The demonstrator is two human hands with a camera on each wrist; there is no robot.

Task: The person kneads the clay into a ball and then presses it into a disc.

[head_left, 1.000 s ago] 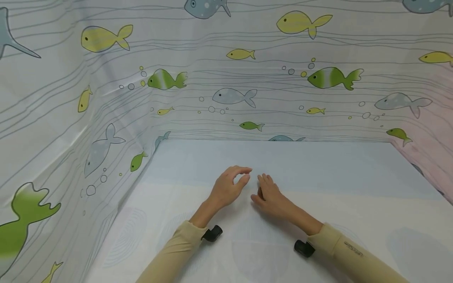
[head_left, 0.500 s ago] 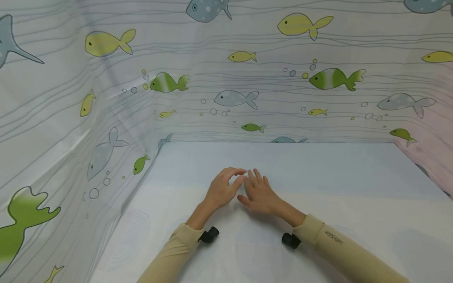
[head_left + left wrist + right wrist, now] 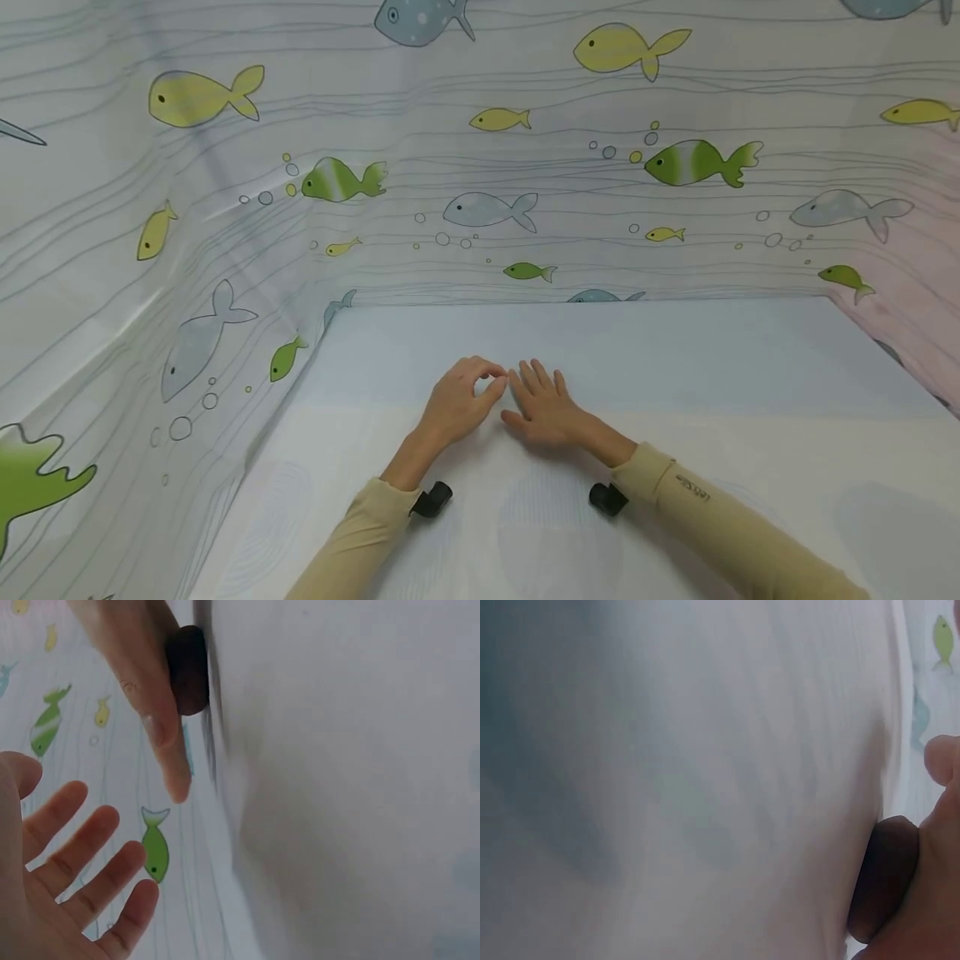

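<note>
In the head view the right hand point(image 3: 551, 410) lies palm down over the table, its fingers straight and spread. Between its palm and the white tabletop sits a dark, smooth, rounded object point(image 3: 189, 671), seen in the left wrist view. The right wrist view shows the same dark object point(image 3: 885, 879) against the palm; from above it is hidden, and I cannot tell its kind. Just to the left, the left hand point(image 3: 459, 402) hovers with thumb and fingers loosely curved, its fingertips close to the right hand's. Nothing lies within its relaxed fingers point(image 3: 90, 847).
The table point(image 3: 675, 350) has a pale blue band at the back and a white front part with faint round prints. Fish-patterned curtains point(image 3: 420, 150) hang behind and on the left. A black wrist camera point(image 3: 432, 500) sits at the left cuff, another camera point(image 3: 607, 498) at the right.
The right hand has shifted left and its fingers have spread flat, covering the dark object that showed beneath it. The left hand has drifted slightly left. The head view has tilted a little.
</note>
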